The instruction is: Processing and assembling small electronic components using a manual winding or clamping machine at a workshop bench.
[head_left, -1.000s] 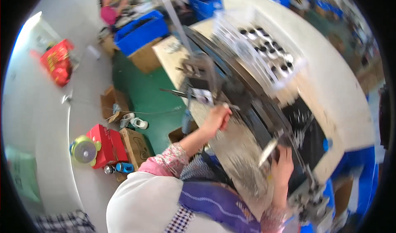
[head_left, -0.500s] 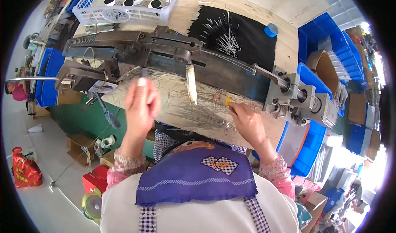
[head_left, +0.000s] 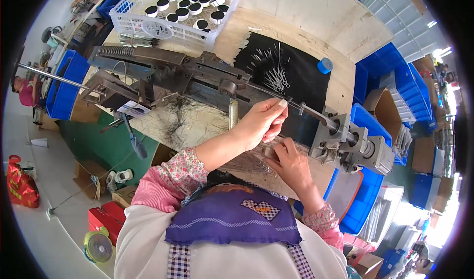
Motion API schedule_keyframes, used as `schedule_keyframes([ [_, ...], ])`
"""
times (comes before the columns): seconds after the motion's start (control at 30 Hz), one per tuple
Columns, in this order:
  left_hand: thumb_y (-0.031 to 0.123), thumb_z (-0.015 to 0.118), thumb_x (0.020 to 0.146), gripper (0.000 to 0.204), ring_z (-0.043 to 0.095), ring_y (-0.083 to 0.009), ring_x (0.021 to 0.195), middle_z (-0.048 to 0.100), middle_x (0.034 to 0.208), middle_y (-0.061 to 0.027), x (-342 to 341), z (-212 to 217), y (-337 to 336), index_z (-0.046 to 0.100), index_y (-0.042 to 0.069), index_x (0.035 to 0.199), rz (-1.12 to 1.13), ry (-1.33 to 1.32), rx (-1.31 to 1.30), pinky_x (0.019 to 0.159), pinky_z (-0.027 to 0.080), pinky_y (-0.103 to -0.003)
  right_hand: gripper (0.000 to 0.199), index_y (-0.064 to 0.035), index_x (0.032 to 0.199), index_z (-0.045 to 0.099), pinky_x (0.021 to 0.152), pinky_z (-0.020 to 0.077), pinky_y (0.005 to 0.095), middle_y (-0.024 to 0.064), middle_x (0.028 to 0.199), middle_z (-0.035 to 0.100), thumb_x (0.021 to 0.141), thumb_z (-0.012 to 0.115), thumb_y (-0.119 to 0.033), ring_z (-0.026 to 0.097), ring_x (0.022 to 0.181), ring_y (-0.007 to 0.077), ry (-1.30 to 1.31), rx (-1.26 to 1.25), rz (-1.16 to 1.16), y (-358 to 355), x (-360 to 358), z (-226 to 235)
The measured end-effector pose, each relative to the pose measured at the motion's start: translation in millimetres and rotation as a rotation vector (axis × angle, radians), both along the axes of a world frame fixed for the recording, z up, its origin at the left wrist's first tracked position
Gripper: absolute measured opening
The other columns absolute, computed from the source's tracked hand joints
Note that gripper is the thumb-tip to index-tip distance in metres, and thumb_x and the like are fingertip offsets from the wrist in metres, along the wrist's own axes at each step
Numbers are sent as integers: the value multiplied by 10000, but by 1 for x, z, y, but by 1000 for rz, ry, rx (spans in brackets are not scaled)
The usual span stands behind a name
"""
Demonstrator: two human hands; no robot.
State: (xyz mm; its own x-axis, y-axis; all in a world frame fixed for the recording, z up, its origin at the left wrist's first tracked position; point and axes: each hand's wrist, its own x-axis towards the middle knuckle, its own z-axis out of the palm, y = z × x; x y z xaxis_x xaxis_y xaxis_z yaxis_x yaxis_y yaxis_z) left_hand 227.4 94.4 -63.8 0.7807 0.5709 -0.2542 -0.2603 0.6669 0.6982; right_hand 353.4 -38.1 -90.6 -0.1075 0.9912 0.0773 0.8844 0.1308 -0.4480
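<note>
Fingers of the right hand (head_left: 291,164) pinch a small grey block (head_left: 270,152) at centre frame; just above, the left hand (head_left: 261,122) grips a thin metal wire (head_left: 296,102) beside the long dark steel machine (head_left: 197,76), which could nip fingertips.

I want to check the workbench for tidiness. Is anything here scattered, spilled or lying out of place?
Yes. Thin metal pins lie scattered loosely across the black mat, crossing one another instead of lying sorted. A tangle of dark wire scraps is strewn on the bench under the long metal machine.
</note>
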Motion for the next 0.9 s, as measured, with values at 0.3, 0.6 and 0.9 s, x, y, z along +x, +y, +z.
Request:
schedule_keyframes([
  [0.3, 347, 478, 1000, 295, 365, -66, 417, 375, 615, 53, 12, -7, -5, 492, 114, 821, 134, 40, 15, 371, 258, -238, 186, -2, 1035, 606, 647, 516, 378, 149, 900, 636, 891, 607, -120, 640, 775, 314, 170, 39, 97, 4, 29, 79],
  [0.6, 272, 451, 1012, 238, 361, -62, 421, 386, 614, 47, 4, -8, -7, 504, 99, 857, 429, 77, 67, 371, 260, -232, 150, -10, 973, 620, 637, 509, 346, 139, 817, 657, 894, 566, -126, 640, 716, 281, -12, 344, 35, 133, 61, 99],
  [0.9, 268, 478, 1004, 243, 322, -61, 416, 412, 592, 46, 0, -5, -12, 557, 94, 853, 432, 71, 24, 393, 238, -235, 217, 41, 1078, 632, 633, 539, 267, 85, 803, 670, 897, 568, -59, 624, 665, 111, 526, -397, 28, 142, 27, 96],
])
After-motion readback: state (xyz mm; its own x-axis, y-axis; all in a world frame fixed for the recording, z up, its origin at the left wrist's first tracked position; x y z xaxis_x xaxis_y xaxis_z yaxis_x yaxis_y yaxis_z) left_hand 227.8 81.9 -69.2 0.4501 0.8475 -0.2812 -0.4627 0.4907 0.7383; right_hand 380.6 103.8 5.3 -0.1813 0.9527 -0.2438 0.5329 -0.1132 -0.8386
